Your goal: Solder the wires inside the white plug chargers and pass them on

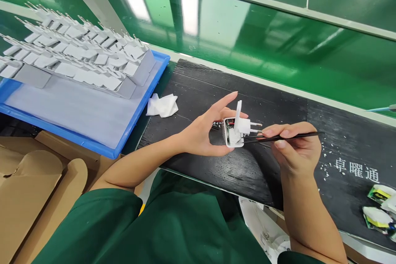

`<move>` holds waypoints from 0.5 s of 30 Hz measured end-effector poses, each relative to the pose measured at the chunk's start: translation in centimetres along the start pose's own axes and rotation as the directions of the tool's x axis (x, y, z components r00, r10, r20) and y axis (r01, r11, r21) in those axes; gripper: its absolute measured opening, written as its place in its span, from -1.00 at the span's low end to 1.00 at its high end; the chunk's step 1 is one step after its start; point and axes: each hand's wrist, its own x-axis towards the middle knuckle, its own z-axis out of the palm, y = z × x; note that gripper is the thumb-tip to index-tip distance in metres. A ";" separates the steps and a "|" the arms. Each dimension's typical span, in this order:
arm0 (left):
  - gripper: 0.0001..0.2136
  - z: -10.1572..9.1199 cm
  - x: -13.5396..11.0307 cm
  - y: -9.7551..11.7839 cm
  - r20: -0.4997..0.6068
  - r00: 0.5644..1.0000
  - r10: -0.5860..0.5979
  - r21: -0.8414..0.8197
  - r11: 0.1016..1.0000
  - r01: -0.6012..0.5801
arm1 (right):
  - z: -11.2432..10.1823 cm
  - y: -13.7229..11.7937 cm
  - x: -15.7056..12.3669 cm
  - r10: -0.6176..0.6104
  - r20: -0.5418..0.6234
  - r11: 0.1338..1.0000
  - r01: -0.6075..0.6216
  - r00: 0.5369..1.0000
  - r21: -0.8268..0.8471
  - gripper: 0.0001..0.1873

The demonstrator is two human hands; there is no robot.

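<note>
A white plug-in charger (pixel 233 136) with its casing open is held over the black mat. Its two-pin plug cover (pixel 244 125) stands tilted out of the housing, and some green circuit board and a bit of red show inside. My left hand (pixel 208 130) grips the housing between thumb and fingers, with the index finger stretched away. My right hand (pixel 295 144) pinches thin black tweezers (pixel 301 135), whose tip reaches the charger's opening beside the plug pins. Whether the tip touches anything inside is hidden.
On the left, a blue tray (pixel 123 134) carries rows of white chargers (pixel 77 49). A crumpled white cloth (pixel 162 105) lies beside it. Cardboard (pixel 31 189) sits below. Circuit boards (pixel 379 216) and white crumbs lie on the black mat (pixel 198 82) at right.
</note>
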 end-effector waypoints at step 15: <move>-0.04 -0.3 -0.3 -0.6 -0.045 0.978 -0.204 -0.142 0.970 0.196 | -1.5 -0.7 1.2 0.172 -0.337 0.912 -0.279 0.926 -0.300 -0.85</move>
